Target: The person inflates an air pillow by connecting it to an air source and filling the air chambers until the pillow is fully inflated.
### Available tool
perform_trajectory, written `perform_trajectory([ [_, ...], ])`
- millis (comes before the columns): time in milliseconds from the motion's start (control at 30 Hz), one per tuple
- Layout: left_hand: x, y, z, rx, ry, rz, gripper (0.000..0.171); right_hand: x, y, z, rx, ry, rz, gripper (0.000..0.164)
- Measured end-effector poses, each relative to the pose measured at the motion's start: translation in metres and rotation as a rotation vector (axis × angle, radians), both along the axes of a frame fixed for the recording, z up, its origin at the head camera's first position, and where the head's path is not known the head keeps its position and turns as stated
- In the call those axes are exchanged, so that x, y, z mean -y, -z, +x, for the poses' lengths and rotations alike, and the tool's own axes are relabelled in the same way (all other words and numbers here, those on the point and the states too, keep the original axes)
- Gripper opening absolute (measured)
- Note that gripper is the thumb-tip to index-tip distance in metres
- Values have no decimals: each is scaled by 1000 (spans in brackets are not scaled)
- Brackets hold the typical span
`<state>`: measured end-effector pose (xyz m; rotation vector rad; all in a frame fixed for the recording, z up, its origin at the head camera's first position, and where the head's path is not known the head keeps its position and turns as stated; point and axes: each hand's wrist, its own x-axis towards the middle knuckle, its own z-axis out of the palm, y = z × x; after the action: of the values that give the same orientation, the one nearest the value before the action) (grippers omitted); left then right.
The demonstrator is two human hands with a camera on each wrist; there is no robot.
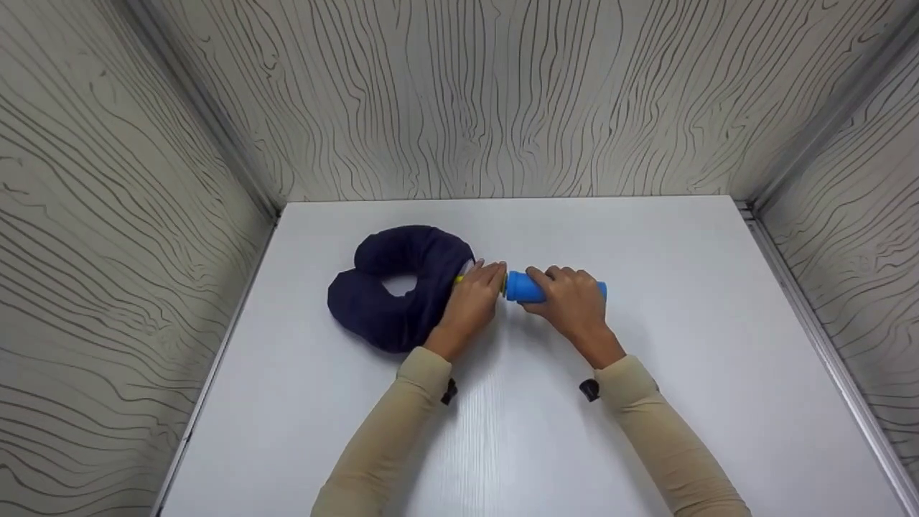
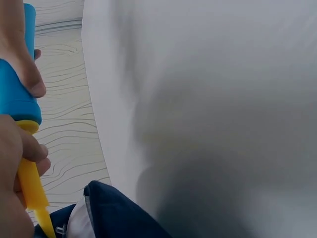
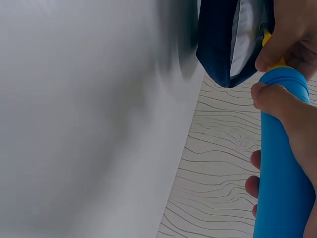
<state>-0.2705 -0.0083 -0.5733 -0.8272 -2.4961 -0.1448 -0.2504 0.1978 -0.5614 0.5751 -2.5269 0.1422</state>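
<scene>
A navy U-shaped neck pillow [image 1: 388, 316] lies on the white table, its curved end by my left hand [image 1: 471, 300]. My left fingers pinch the yellow nozzle [image 2: 32, 186] of a blue balloon hand pump [image 1: 523, 287]. In the left wrist view, the thin yellow tip runs into an opening of the pillow cover, where white material and a zipper pull [image 2: 61, 229] show. Wrapped around the pump's blue cylinder [image 3: 280, 163] is my right hand [image 1: 573, 301], its thumb near the collar. Pump and nozzle line up sideways, to the right of the pillow.
The white table [image 1: 689, 287] reaches back to a wood-grain patterned wall [image 1: 467, 100]. Similar panels [image 1: 93, 237] stand on the left and right, with metal rails [image 1: 826, 345] along the edges.
</scene>
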Motion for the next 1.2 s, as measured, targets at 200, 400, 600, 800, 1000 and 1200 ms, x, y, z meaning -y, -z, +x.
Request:
perform_trajectory([
  [200,9,1,-3,80,23,-21,48,-6,2,-1,-4,-7,3,63],
  [400,26,5,-8,62,18,-10,46,-18,4,0,7,2,-11,64],
  [600,40,6,-11,61,25,15,46,-33,4,2,30,20,-24,63],
  [800,49,7,-14,57,6,33,44,-47,3,5,49,43,-37,63],
  [1000,52,10,-12,70,-25,45,42,-56,2,6,21,60,-25,64],
  [1200,47,9,-9,64,-59,33,40,-50,-1,4,3,44,-3,63],
])
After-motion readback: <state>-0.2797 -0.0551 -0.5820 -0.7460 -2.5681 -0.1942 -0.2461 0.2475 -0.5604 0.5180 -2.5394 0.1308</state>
